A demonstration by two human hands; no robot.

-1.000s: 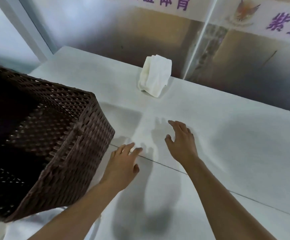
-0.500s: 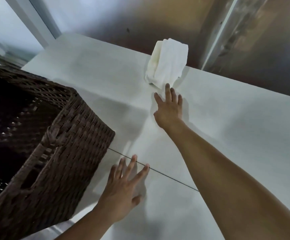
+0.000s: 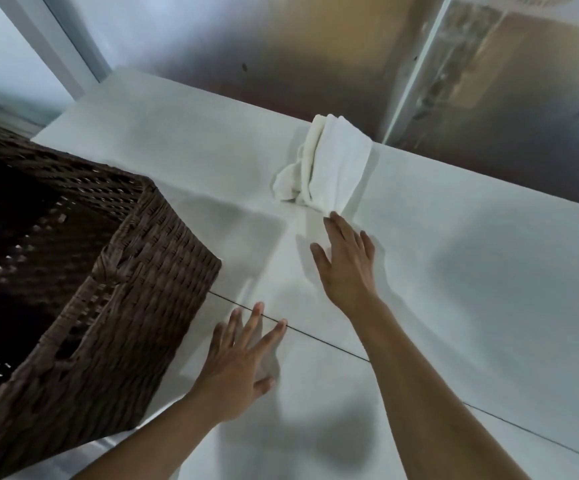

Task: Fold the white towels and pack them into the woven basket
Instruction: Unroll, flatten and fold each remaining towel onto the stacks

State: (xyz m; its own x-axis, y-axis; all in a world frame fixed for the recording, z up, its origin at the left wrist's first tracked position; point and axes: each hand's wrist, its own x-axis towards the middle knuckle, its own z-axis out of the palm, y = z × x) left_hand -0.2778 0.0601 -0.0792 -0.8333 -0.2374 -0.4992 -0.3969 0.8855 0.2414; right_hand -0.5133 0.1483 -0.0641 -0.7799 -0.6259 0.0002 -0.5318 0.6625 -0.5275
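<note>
My right hand (image 3: 345, 268) reaches for the white towel (image 3: 329, 166).

The towel sits bunched up in the upper middle of the frame on the white surface (image 3: 471, 271). My right fingers are straight, one fingertip touching its corner. My left hand (image 3: 239, 367) lies lower, fingers spread. The woven basket (image 3: 115, 296) stands at the left.

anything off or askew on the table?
Mostly the white towel: it sits bunched near the table's far edge, its left side loose and rumpled rather than folded flat. The right hand reaches its near corner; the left hand is spread beside the woven basket. Nothing spilled or damaged.
</note>
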